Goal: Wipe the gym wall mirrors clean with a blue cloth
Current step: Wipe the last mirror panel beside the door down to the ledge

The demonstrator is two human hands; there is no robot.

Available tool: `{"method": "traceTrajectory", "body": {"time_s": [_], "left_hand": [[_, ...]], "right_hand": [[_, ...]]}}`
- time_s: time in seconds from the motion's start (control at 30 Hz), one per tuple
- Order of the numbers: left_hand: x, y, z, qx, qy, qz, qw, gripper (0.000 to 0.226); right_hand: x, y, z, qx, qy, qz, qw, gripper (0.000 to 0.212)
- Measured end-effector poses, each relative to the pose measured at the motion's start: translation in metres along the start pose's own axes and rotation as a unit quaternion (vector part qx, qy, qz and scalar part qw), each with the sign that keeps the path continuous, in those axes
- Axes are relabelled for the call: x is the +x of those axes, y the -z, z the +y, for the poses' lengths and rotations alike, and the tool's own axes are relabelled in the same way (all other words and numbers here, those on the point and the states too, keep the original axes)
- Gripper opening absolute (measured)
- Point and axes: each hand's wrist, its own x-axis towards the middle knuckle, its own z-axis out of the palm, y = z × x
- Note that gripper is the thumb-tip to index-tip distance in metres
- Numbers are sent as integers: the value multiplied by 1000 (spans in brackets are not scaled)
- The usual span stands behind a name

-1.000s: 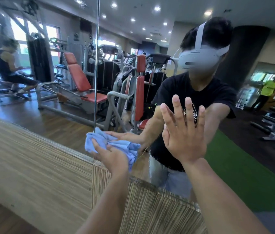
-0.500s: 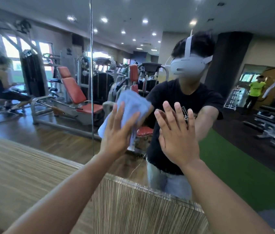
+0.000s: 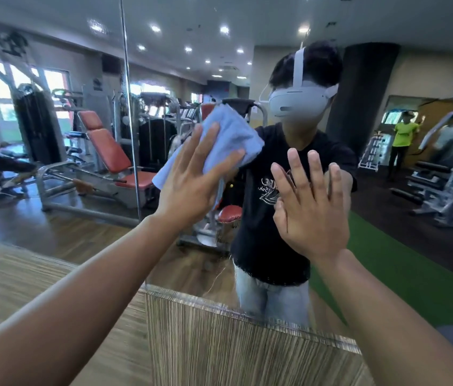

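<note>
Against mirror (image 3: 372, 240), blue cloth (image 3: 228, 140) pinned under flat-fingered L hand (image 3: 191, 182); R hand (image 3: 308, 210) flat, empty.

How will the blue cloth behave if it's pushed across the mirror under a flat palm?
Probably floppy: the blue cloth lies in soft folds, one edge hanging past the left hand. It may bunch or slip out, since straight fingers only press it against the mirror, not grip it. It looks light, so it should slide easily.
</note>
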Motion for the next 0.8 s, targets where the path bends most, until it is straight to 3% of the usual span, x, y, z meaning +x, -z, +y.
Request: {"method": "traceTrajectory", "body": {"time_s": [0.13,0.27,0.43,0.6,0.8], "left_hand": [[-50,-12,5,20,-112,-8,994,50],[-125,-28,15,17,-203,-78,976,49],[-204,-28,13,47,-348,-213,912,70],[-187,-17,3,49,-372,-231,898,52],[-99,-3,-7,39,-238,-130,962,52]], "right_hand": [[1,1,0,-5,6,4,1000,63],[2,2,-2,-13,2,1,1000,66],[2,3,-1,-24,3,-14,1000,65],[2,2,-1,-26,2,-13,1000,65],[2,1,-2,-31,3,-7,999,64]]}}
